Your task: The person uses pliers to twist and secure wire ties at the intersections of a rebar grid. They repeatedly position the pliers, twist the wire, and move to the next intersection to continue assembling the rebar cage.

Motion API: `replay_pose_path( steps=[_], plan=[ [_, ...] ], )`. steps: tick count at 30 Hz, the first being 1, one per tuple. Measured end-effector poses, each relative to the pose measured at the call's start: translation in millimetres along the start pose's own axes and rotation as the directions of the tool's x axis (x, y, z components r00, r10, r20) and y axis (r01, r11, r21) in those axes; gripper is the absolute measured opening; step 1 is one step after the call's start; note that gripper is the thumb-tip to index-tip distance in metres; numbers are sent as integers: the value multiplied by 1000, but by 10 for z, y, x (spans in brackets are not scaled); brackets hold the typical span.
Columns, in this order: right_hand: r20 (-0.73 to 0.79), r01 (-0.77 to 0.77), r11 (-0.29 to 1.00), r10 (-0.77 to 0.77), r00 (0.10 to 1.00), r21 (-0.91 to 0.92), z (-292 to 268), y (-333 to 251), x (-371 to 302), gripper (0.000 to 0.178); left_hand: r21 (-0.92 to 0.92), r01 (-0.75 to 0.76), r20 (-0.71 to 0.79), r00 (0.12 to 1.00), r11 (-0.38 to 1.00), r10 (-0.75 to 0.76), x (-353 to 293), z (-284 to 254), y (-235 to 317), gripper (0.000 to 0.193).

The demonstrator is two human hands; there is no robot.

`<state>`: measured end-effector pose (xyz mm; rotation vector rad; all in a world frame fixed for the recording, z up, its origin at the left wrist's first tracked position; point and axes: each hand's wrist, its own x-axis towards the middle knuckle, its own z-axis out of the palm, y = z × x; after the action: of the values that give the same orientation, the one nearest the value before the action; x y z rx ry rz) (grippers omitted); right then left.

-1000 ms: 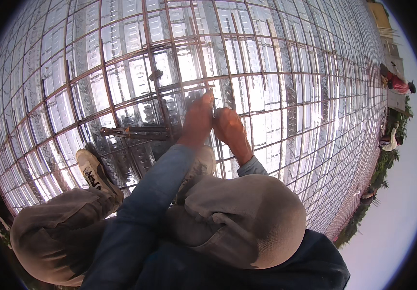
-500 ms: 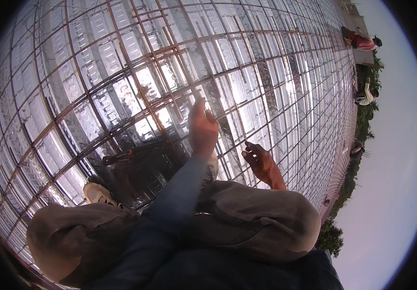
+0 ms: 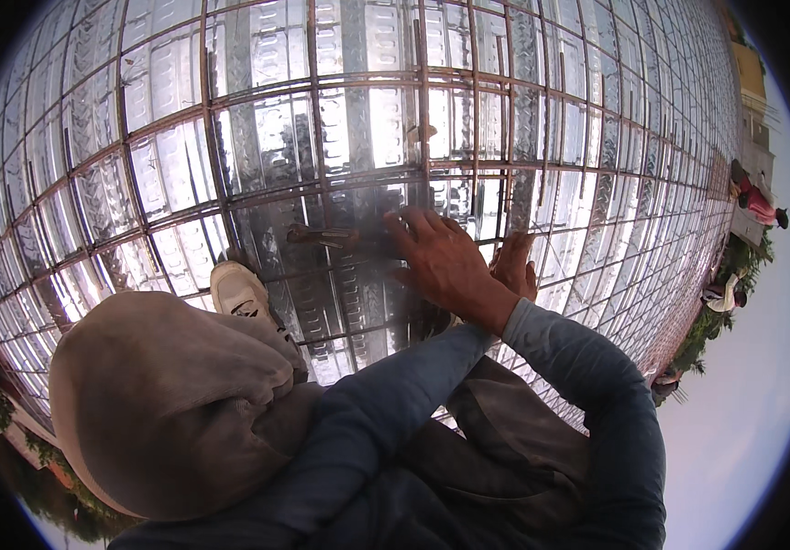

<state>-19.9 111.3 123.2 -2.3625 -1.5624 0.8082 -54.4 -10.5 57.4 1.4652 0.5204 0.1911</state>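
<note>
My forearms cross at the wrists over a grid of rusty reinforcing bars (image 3: pixel 267 191). My right hand (image 3: pixel 445 261) reaches leftward over my left wrist, fingers spread and holding nothing that I can see. Partly behind it, my left hand (image 3: pixel 514 259) shows stretched fingers close above the bars; its palm is hidden. Left of my right fingertips, a pair of pincers (image 3: pixel 322 236) lies on the grid in a dark shaded patch, touched by neither hand. Their handle end is hard to make out.
Shiny ribbed metal decking (image 3: pixel 271 142) lies under the bars. My light shoe (image 3: pixel 239 289) stands on the grid, below my bent knee (image 3: pixel 157 385). At the far right edge are a person in red (image 3: pixel 757 202), another in a pale top (image 3: pixel 723 295), and green bushes (image 3: pixel 702 321).
My right hand has swung left across my left wrist, its fingers opening out. My left hand has shifted right. The view has turned, and the pincers now appear nearer my hands.
</note>
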Motion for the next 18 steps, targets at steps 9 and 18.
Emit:
replay_pose_path(
  steps=[9, 18],
  plan=[
    [140, -72, 992, 86, 986, -106, 543, 64, -3, 58, -119, 269, -90, 956, 956, -280, 164, 49, -89, 32],
    [474, -443, 712, 175, 863, 544, -587, 72, -103, 34, -298, 269, 33, 962, 916, -272, 385, 551, -594, 33]
  ],
)
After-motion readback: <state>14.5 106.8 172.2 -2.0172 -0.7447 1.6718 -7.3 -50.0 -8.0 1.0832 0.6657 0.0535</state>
